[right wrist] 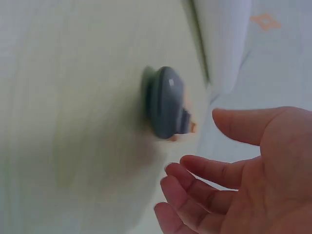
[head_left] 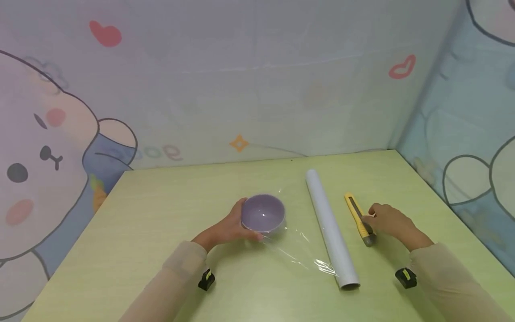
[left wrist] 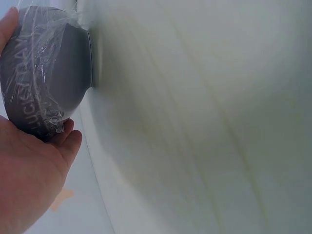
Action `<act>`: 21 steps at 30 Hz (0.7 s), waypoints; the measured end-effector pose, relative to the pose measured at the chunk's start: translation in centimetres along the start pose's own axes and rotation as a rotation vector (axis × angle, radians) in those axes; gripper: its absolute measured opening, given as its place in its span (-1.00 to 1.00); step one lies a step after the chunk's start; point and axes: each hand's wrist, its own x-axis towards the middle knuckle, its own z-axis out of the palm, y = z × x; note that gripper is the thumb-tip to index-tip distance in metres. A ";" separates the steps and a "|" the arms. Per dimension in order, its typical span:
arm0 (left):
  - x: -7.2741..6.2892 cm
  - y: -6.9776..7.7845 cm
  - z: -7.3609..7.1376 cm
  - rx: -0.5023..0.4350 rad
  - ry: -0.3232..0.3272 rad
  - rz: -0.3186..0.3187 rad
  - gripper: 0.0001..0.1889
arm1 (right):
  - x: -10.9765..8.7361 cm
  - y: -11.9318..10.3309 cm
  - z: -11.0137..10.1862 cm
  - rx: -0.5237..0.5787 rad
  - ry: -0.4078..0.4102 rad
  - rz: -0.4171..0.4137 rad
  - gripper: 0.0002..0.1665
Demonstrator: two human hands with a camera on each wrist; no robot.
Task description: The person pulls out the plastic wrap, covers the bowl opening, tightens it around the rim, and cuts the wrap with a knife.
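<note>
A small purple bowl point(head_left: 263, 213) stands on the table, gripped at its left side by my left hand point(head_left: 230, 229), with the thumb at the near side. Crinkled clear plastic wrap point(left wrist: 40, 66) clings to the bowl's outer wall in the left wrist view. From the bowl, a sheet of this film stretches right toward a long white roll point(head_left: 331, 232). A yellow utility knife point(head_left: 356, 213) lies right of the roll. My right hand point(head_left: 393, 222) hovers beside the knife, fingers loosely bent; the right wrist view shows a gap between fingers and the knife's grey end point(right wrist: 168, 102).
Everything rests on a pale wooden table point(head_left: 161, 214). A printed cloth point(head_left: 209, 89) with cartoon figures hangs behind it and along both sides. The roll lies lengthwise between the bowl and the knife.
</note>
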 end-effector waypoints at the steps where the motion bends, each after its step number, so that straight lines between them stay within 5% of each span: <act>1: 0.0 0.0 0.0 -0.001 0.000 0.000 0.21 | 0.0 0.3 0.0 0.009 -0.017 0.004 -0.37; 14: 0.1 -0.1 -0.1 -0.020 -0.006 0.012 0.17 | 1.0 0.6 1.4 0.159 -0.076 0.063 -0.64; 21: 0.0 0.1 -0.1 -0.017 -0.006 -0.009 0.20 | 0.5 0.5 1.4 0.345 -0.128 0.052 -0.68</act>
